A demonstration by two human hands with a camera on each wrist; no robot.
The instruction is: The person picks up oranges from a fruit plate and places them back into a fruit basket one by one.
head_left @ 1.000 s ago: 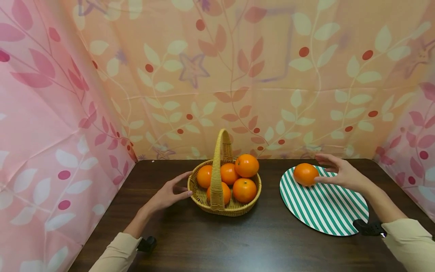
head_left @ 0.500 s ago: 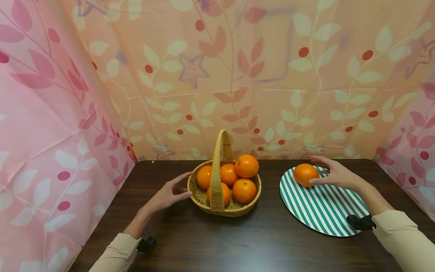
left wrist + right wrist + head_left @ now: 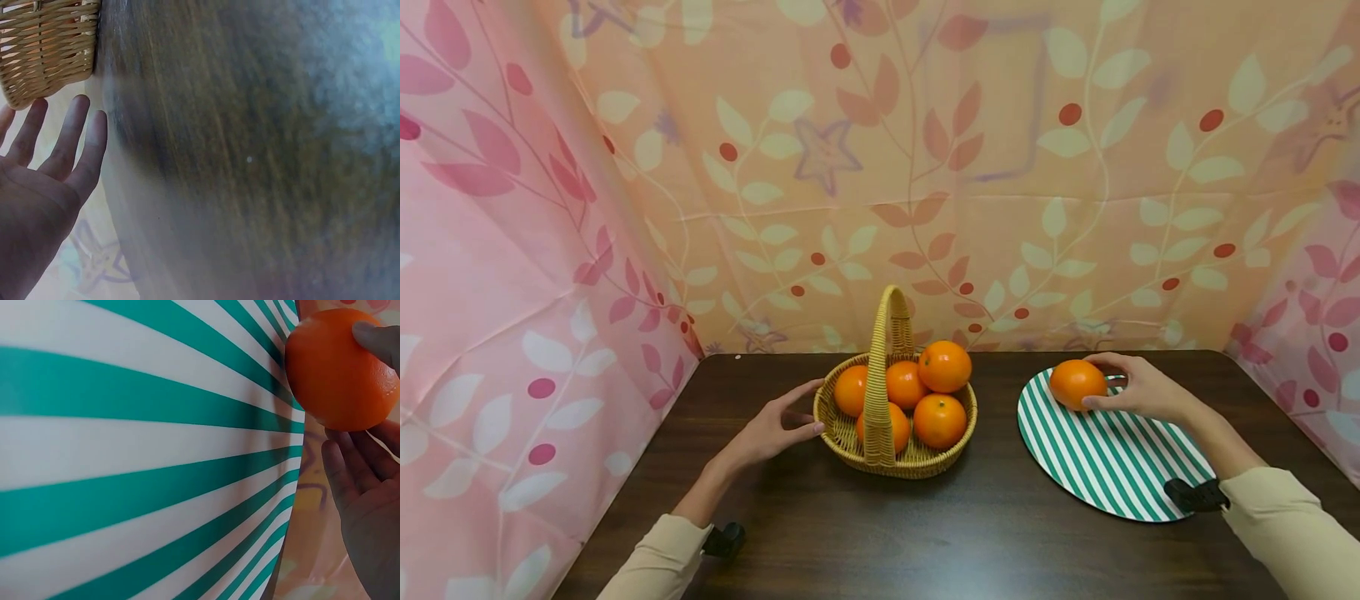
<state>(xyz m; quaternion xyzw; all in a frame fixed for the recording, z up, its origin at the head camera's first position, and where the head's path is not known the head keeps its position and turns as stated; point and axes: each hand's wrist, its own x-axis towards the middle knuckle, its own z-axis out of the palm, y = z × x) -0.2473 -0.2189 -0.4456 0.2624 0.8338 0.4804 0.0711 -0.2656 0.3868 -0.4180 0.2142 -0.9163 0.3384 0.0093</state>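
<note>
On the right of the head view, my right hand pinches an orange between thumb and fingers. The right wrist view shows the thumb on one side of this orange and fingertips on the other. Beneath it lies an oval placemat with green and white stripes. My left hand is at the left rim of a wicker basket, thumb and fingers spread. In the left wrist view its fingers reach out, tips close to the basket's woven side. Several oranges sit in the basket.
The basket's tall arched handle rises over the fruit. Both basket and placemat are on a dark wooden table. A flowered cloth hangs right behind the table's far edge and along the sides.
My right hand has moved left onto the orange on the placemat and its fingers have closed round it; the orange has shifted slightly. The left hand and basket stay put.
</note>
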